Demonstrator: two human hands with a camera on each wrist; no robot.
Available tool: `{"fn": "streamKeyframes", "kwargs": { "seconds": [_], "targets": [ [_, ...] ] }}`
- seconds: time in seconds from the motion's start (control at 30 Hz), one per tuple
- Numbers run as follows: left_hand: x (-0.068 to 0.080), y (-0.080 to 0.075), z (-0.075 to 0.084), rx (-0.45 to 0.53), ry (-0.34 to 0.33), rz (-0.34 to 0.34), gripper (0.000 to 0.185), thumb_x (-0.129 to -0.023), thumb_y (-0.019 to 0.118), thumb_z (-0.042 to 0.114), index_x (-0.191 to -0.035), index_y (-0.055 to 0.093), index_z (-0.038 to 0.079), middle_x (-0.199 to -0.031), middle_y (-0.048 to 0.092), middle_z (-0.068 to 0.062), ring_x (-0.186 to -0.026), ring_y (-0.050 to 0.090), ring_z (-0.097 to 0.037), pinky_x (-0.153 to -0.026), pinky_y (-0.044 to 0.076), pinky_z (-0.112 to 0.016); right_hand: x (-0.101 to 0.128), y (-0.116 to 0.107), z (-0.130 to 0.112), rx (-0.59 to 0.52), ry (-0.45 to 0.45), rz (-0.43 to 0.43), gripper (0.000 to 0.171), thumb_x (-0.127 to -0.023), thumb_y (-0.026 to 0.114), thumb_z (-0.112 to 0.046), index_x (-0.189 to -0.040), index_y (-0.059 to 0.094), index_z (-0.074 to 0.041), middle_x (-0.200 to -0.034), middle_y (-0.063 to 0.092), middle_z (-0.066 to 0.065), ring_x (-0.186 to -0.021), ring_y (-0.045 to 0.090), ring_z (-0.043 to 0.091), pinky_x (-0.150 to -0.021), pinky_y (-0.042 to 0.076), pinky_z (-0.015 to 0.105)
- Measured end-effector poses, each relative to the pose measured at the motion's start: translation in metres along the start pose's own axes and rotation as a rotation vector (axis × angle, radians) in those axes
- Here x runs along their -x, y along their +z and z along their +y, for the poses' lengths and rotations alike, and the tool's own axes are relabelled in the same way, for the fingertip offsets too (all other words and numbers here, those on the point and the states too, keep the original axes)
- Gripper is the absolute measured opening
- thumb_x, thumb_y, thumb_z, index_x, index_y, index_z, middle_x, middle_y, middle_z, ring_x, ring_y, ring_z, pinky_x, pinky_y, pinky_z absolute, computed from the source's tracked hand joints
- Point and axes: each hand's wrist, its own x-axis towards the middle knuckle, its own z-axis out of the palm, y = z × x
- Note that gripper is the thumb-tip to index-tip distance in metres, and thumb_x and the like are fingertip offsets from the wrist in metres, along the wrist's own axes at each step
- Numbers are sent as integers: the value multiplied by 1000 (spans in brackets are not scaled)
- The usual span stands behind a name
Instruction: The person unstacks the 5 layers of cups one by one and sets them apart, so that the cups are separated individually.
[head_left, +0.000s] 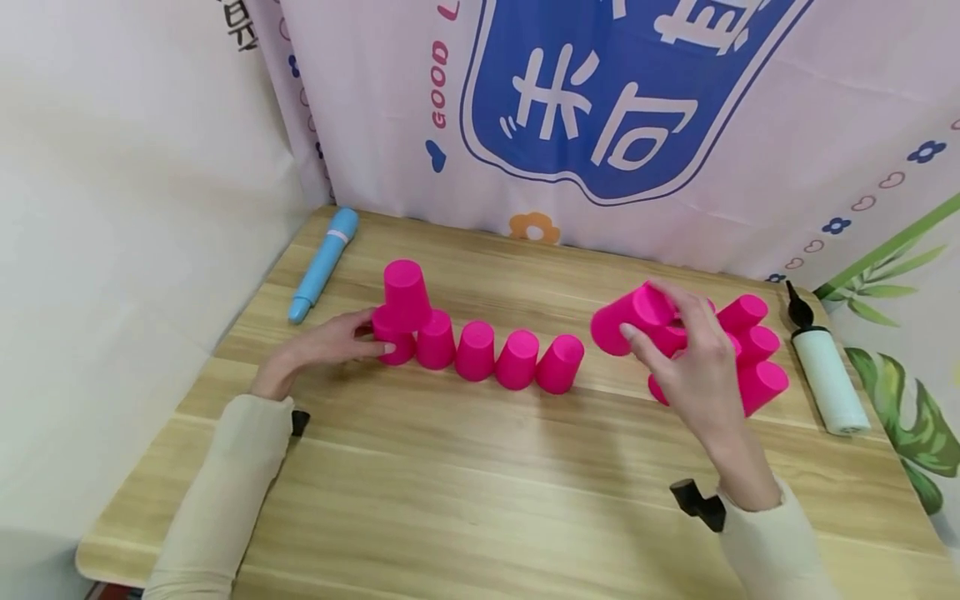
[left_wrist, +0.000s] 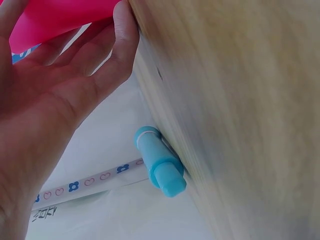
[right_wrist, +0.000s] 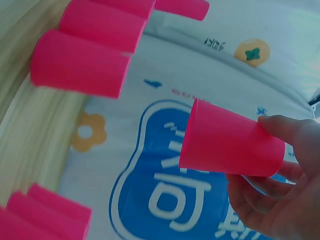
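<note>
Several pink cups stand upside down in a row [head_left: 475, 352] across the middle of the table. One more pink cup [head_left: 407, 293] sits upside down on top at the row's left end, over the first two. My left hand [head_left: 330, 340] holds the leftmost bottom cup [head_left: 395, 348] from its left side, thumb in front and fingers behind. To the right of the row, my right hand [head_left: 701, 367] grips a pink cup [right_wrist: 232, 142] by its closed end, tilted and raised off the table. Behind and under that hand stands a cluster of pink cups [head_left: 763, 385], partly hidden.
A light blue, stick-shaped object [head_left: 322, 265] lies at the back left of the wooden table [head_left: 450, 500]. At the right edge lies a pale green hand pump [head_left: 828, 379] with a black nozzle. A printed cloth [head_left: 382, 108] hangs behind the table.
</note>
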Motion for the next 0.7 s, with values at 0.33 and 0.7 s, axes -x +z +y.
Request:
{"fn": "streamKeyframes", "kwargs": {
  "seconds": [0.33,0.7],
  "targets": [
    [1,-3,5,-2,-19,-4,66,-91,67,34,-143,39,5,-135,52,-16,-123,50,-33,-98,45,-48,25,-46,29,83,200,78,64,-79,78,-4,-137,52,-10,-119,56,17,-97,49,3,-77,38,1],
    [2,0,7,-8,-34,-6,67,-91,67,35,-144,38,5,-134,53,-16,-122,50,-34,-98,45,-48,47,-75,65,142,391,236,54,-83,75,-11,-134,57,-13,-112,50,-22,-92,50,-5,-74,40,6]
  ]
}}
